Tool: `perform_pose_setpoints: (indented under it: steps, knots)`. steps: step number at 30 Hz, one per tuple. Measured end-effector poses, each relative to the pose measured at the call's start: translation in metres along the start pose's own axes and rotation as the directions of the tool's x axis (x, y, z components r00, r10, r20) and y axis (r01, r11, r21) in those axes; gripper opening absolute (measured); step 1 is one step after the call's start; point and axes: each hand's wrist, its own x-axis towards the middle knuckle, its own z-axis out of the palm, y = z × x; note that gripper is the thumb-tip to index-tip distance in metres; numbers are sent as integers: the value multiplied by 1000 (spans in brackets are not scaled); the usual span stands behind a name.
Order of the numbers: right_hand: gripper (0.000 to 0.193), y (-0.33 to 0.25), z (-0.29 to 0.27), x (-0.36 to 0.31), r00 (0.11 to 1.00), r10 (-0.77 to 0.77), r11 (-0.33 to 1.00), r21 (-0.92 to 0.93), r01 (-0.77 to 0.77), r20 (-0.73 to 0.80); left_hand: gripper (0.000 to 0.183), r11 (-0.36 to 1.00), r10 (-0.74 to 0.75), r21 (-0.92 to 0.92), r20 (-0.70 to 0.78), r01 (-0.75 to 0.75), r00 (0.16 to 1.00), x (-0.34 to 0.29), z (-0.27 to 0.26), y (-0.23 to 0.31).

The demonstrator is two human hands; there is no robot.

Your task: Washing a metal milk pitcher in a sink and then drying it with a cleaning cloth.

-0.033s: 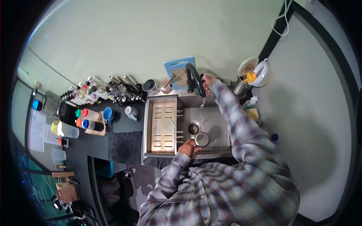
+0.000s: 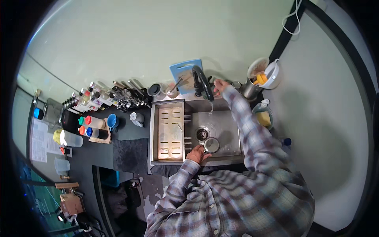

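Note:
My left hand (image 2: 196, 153) grips a small round metal cup (image 2: 211, 145) at the near rim of the steel sink (image 2: 229, 130), just beside the drain (image 2: 202, 133). My right hand (image 2: 220, 86) reaches over the sink's back edge and closes on the tap lever, right of the black curved faucet (image 2: 200, 83). A thin stream of water (image 2: 211, 106) falls from the spout into the basin. A slatted wooden rack (image 2: 171, 132) fills the left part of the sink.
A blue cutting board (image 2: 185, 71) leans on the wall behind the faucet. Several bottles and jars (image 2: 102, 98), a blue cup (image 2: 112, 120) and a white mug (image 2: 137, 117) stand on the dark counter at left. A steel pot (image 2: 249, 90), white bowls (image 2: 266, 73) and a yellow sponge (image 2: 263, 117) sit at right.

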Motion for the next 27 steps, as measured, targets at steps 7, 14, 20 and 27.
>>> perform_pose_setpoints:
  steps: [7, 14, 20, 27]
  knots:
    - [33, 114, -44, -175, 929, -358, 683, -652, 330, 95, 53, 993, -109, -35, 151, 115, 983, 14, 6, 9]
    - [62, 25, 8, -286, 821, -557, 800, -344, 491, -123, 51, 996, -87, -9, 134, 89, 987, 24, -4, 24]
    - [72, 77, 6, -303, 830, -539, 214, -930, 300, 144, 50, 986, -168, 35, 163, 165, 972, 22, 0, 28]
    - [62, 103, -17, -308, 856, -436, -103, -960, 259, 278, 47, 993, -114, -18, 83, 116, 990, 18, 18, 45]
